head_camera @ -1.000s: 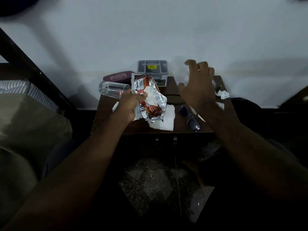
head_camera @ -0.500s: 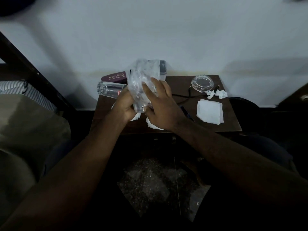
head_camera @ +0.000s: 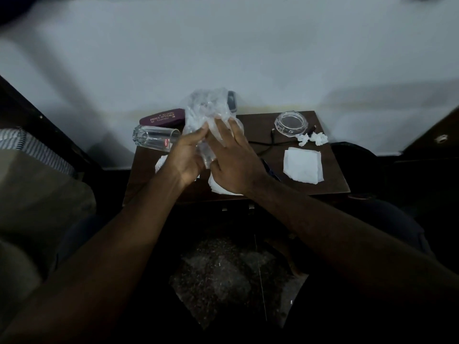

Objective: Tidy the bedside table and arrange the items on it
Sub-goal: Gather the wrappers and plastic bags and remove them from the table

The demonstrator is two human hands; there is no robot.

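Both hands meet over the left half of the dark wooden bedside table (head_camera: 330, 180), holding a crumpled clear plastic wrapper (head_camera: 207, 108) up in front of the wall. My left hand (head_camera: 185, 155) pinches its left edge. My right hand (head_camera: 233, 160) lies over its right side with fingers spread and the thumb tucked beneath. A drinking glass (head_camera: 154, 139) lies on its side at the table's left edge, beside a maroon spectacle case (head_camera: 162, 117). Behind the wrapper, a grey organiser box (head_camera: 232, 103) is mostly hidden.
A glass ashtray (head_camera: 290, 124) stands at the back right, with crumpled tissues (head_camera: 314, 139) beside it and a flat white napkin (head_camera: 303, 165) in front. A black cable (head_camera: 265, 145) crosses the middle. More tissue (head_camera: 218, 188) lies under my hands. Bedding fills the left.
My right hand came back from the table's far right with the clear wrapper and joined my left hand. The foil snack packet in my left hand is now hidden behind the plastic.
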